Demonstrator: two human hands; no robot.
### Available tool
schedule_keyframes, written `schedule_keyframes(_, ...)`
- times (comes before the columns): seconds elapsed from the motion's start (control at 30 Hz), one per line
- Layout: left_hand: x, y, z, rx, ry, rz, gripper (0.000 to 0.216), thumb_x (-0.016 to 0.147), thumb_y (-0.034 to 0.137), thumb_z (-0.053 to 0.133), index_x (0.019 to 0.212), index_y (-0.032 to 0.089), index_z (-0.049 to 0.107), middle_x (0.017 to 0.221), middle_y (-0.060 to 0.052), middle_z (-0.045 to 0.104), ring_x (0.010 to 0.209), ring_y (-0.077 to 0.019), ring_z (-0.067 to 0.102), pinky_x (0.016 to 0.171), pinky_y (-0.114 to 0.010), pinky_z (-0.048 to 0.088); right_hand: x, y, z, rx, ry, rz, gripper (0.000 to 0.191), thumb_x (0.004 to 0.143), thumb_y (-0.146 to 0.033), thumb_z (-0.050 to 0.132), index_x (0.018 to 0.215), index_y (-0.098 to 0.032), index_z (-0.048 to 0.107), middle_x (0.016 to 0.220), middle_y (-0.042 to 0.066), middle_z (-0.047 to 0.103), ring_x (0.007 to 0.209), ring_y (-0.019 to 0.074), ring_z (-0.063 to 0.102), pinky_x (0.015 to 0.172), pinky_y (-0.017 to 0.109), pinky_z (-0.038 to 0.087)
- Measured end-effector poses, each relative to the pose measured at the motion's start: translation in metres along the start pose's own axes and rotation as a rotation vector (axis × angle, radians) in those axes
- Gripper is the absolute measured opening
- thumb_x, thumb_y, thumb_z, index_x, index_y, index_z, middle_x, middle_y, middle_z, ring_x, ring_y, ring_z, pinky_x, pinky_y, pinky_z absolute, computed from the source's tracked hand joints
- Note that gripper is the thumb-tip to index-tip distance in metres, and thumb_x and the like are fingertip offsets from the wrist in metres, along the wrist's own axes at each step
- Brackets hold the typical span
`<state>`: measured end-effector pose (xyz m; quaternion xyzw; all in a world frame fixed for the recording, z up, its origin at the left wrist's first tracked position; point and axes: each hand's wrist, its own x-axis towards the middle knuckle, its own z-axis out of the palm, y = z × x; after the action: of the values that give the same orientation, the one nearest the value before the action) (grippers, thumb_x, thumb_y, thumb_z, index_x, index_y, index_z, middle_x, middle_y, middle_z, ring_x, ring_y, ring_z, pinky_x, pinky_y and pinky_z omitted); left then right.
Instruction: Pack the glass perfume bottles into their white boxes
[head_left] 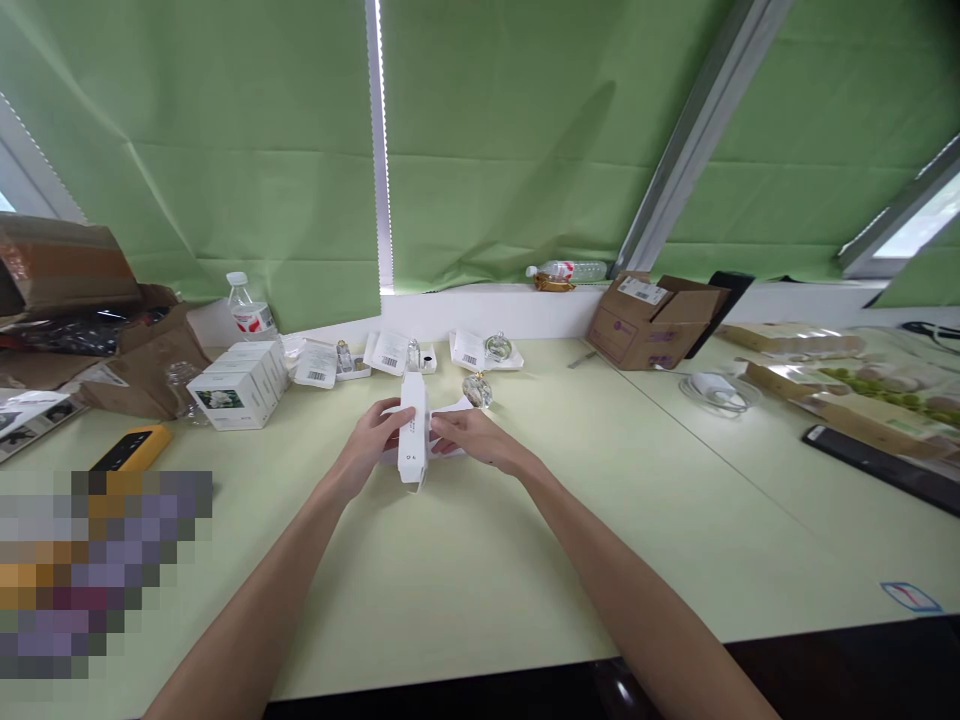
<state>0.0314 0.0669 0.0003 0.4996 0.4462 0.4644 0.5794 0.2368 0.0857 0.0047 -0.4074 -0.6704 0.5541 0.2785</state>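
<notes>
Near the middle of the table, a white cardboard box [413, 430] stands on edge between my two hands, with a flap folded out at its lower end. My left hand [373, 437] is closed on the box's left side, thumb on the narrow printed face. Fingers of my right hand [474, 437] are curled against white card at the right side and seem to pinch it; the fingertips are partly hidden. Just beyond the right hand is a round glass bottle [477, 390] with a gold-coloured neck. Behind the box, several opened white packs lie in a row, among them one [315, 364] with a barcode.
Closed white boxes [236, 388] stand together on the left, beside a plastic bottle [247, 308]. Further left are a brown carton [142, 355] and a yellow-black device [133, 450]. On the right are an open cardboard box [637, 325], a coiled white cable [718, 392] and a black bar [881, 468].
</notes>
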Motion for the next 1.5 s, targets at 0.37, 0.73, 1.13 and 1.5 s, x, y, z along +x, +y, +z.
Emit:
schedule_keyframes(0.37,0.0,0.002,0.006,0.07,0.115,0.023,0.061,0.079,0.056,0.066,0.126,0.021,0.052,0.124,-0.012,0.062,0.092,-0.024,0.067,0.068,-0.031,0.053,-0.002,-0.002,0.004,0.011,-0.069,-0.032,0.051,0.08,-0.057,0.065,0.115,-0.02,0.071,0.105,0.006,0.072,0.1,0.0241,0.066,0.091,0.037,0.053)
schedule_keyframes(0.73,-0.002,0.005,0.01,0.071,0.129,0.009,0.067,0.074,0.056,0.072,0.127,0.022,0.051,0.131,-0.015,0.057,0.094,-0.024,0.067,0.076,-0.035,0.055,-0.007,-0.011,0.016,-0.013,-0.044,-0.056,0.042,0.083,-0.057,0.061,0.099,-0.02,0.072,0.099,0.006,0.073,0.093,0.0228,0.067,0.087,0.036,0.05)
schedule_keyframes(1.13,0.009,-0.007,-0.008,-0.019,0.033,-0.019,0.05,0.076,0.052,0.069,0.11,0.016,0.069,0.107,-0.012,0.067,0.086,-0.0217,0.063,0.072,-0.032,0.052,0.001,-0.006,0.001,0.254,0.002,-0.058,0.043,0.087,-0.05,0.06,0.109,-0.015,0.071,0.105,0.011,0.072,0.097,0.0251,0.068,0.093,0.041,0.052)
schedule_keyframes(1.5,0.01,-0.009,-0.006,-0.092,0.11,-0.076,0.059,0.072,0.047,0.077,0.122,0.02,0.059,0.109,-0.013,0.069,0.085,-0.0228,0.068,0.066,-0.032,0.056,0.003,-0.002,-0.001,0.249,0.201,-0.079,0.059,0.087,-0.044,0.062,0.141,-0.023,0.048,0.104,0.007,0.073,0.095,0.0235,0.069,0.092,0.043,0.053)
